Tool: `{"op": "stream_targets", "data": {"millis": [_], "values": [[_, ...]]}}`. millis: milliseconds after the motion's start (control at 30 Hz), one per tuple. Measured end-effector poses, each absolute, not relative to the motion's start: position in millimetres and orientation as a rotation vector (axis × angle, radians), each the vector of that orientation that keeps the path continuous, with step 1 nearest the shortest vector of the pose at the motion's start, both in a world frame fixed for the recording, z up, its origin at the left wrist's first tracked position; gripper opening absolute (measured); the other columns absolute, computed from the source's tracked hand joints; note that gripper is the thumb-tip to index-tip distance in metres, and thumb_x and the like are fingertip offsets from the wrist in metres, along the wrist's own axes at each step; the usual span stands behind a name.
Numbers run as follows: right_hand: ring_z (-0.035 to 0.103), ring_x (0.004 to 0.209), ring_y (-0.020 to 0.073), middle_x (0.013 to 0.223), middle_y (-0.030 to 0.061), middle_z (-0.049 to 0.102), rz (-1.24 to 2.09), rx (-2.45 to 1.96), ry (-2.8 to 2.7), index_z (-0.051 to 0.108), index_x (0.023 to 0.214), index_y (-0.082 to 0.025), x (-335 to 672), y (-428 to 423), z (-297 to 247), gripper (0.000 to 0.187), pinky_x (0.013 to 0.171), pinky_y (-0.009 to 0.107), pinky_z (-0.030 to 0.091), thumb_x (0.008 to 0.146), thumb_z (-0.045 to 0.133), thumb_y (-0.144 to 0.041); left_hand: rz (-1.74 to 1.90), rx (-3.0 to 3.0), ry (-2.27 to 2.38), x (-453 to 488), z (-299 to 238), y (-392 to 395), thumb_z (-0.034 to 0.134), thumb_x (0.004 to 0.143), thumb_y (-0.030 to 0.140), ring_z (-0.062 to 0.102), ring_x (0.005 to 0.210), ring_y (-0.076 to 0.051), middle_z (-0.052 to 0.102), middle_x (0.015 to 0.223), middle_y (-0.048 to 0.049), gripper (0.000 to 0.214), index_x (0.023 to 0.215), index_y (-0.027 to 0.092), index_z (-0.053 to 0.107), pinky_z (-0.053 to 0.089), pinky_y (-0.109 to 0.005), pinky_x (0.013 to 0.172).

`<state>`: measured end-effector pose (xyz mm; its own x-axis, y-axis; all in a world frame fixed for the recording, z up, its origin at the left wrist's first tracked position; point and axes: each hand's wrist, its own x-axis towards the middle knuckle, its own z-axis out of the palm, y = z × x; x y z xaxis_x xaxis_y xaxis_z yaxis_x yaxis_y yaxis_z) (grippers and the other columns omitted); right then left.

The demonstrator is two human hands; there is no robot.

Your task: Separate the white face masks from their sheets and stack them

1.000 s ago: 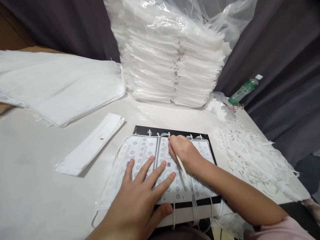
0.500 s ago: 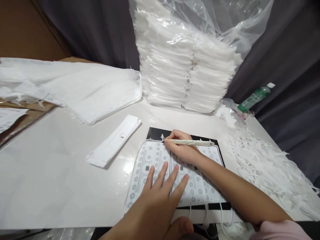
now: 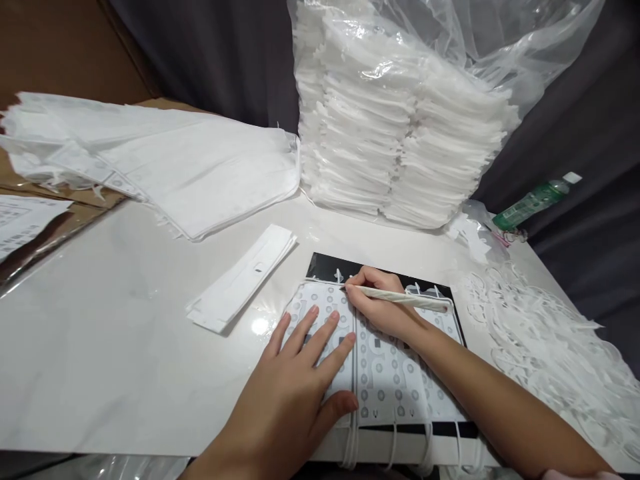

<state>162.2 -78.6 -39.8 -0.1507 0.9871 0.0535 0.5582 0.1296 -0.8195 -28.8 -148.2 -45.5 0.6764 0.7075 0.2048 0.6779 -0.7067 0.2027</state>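
Observation:
A white die-cut sheet (image 3: 390,373) with round and square cut-outs lies on a black mat (image 3: 330,265) near the table's front edge. My left hand (image 3: 295,393) lies flat on the sheet's left part, fingers spread. My right hand (image 3: 383,307) is closed round a thin white stick (image 3: 405,298). The stick lies nearly level, with its tip at the sheet's far edge.
A tall stack of white sheets in a clear plastic bag (image 3: 405,120) stands at the back. Flat white sheets (image 3: 165,160) lie at the left, a small stack of white strips (image 3: 245,277) beside the mat, a heap of white cut-out scraps (image 3: 545,340) on the right, and a green bottle (image 3: 535,200) beyond.
The view has swung left and down. My right hand turned the stick from upright to nearly level and stays at the sheet's far edge. My left hand stays flat on the sheet.

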Motion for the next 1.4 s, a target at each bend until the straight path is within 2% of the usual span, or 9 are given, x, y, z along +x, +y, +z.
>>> {"op": "stream_targets", "data": {"millis": [200,267,433,567,700,833,1200,1300,1400], "values": [[0.056,0.079,0.0204,0.081,0.0086,0.063,0.269,-1.143,-2.385,0.053,0.075,-0.018,159,-90,-41,0.021,0.072,0.033,0.046,0.088,0.039,-0.009,0.431,2.721,1.166,-30,-49,-149,0.05,0.09,0.048,0.039,0.132,-0.038,0.046,0.144,-0.0069,0.051,0.138,0.03,0.047,0.033,-0.062,0.103],[0.056,0.082,0.0221,0.084,0.0109,0.062,0.194,-1.088,-2.449,0.05,0.075,-0.018,160,-93,-45,0.022,0.073,0.034,0.047,0.087,0.036,-0.005,0.419,2.713,1.171,-30,-50,-150,0.048,0.091,0.048,0.038,0.133,-0.038,0.046,0.144,-0.0076,0.05,0.138,0.029,0.046,0.032,-0.062,0.103],[0.061,0.084,0.02,0.086,0.0082,0.064,0.368,-1.177,-2.254,0.049,0.084,-0.019,169,-89,-50,0.014,0.073,0.031,0.048,0.092,0.039,-0.014,0.395,2.678,1.155,-29,-49,-152,0.045,0.093,0.048,0.033,0.136,-0.039,0.043,0.145,-0.0089,0.05,0.139,0.028,0.046,0.031,-0.063,0.104],[0.065,0.08,0.0165,0.085,0.0037,0.067,0.623,-1.302,-2.1,0.05,0.082,-0.021,165,-82,-38,0.012,0.069,0.027,0.047,0.092,0.044,-0.021,0.358,2.63,1.132,-33,-45,-151,0.042,0.094,0.051,0.03,0.137,-0.039,0.04,0.147,-0.0108,0.053,0.14,0.026,0.044,0.033,-0.063,0.104],[0.062,0.069,0.0134,0.085,0.0005,0.07,0.883,-1.433,-1.931,0.058,0.079,-0.022,148,-76,-27,0.009,0.06,0.025,0.044,0.086,0.053,-0.024,0.358,2.524,1.342,-43,-43,-144,0.037,0.093,0.056,0.031,0.137,-0.037,0.032,0.149,-0.0199,0.065,0.142,0.013,0.04,0.04,-0.054,0.104],[0.06,0.067,0.0131,0.076,-0.0008,0.068,1.004,-1.425,-1.82,0.062,0.078,-0.021,132,-72,-32,0.009,0.058,0.024,0.043,0.082,0.057,-0.026,0.338,2.487,1.495,-48,-51,-136,0.035,0.094,0.056,0.036,0.134,-0.038,0.034,0.147,-0.0243,0.068,0.138,0.005,0.045,0.04,-0.053,0.104],[0.061,0.065,0.0122,0.072,-0.0024,0.067,0.966,-1.434,-1.843,0.065,0.079,-0.021,127,-71,-40,0.01,0.059,0.023,0.044,0.084,0.058,-0.027,0.532,2.589,1.45,-49,-63,-141,0.039,0.094,0.054,0.038,0.133,-0.037,0.039,0.144,-0.0246,0.066,0.135,0.004,0.048,0.041,-0.049,0.104],[0.063,0.071,0.0139,0.079,0.0002,0.069,0.786,-1.354,-1.984,0.063,0.08,-0.02,125,-74,-41,0.011,0.064,0.025,0.047,0.086,0.055,-0.023,0.522,2.576,1.445,-50,-63,-140,0.038,0.094,0.055,0.037,0.134,-0.036,0.039,0.144,-0.0236,0.067,0.136,0.005,0.047,0.04,-0.048,0.106],[0.064,0.082,0.0195,0.087,0.0077,0.069,0.446,-1.161,-2.244,0.06,0.081,-0.018,123,-80,-46,0.016,0.074,0.031,0.049,0.091,0.047,-0.019,0.419,2.524,1.439,-52,-60,-139,0.042,0.092,0.057,0.035,0.136,-0.034,0.036,0.146,-0.0213,0.069,0.139,0.007,0.044,0.038,-0.048,0.108]]}}
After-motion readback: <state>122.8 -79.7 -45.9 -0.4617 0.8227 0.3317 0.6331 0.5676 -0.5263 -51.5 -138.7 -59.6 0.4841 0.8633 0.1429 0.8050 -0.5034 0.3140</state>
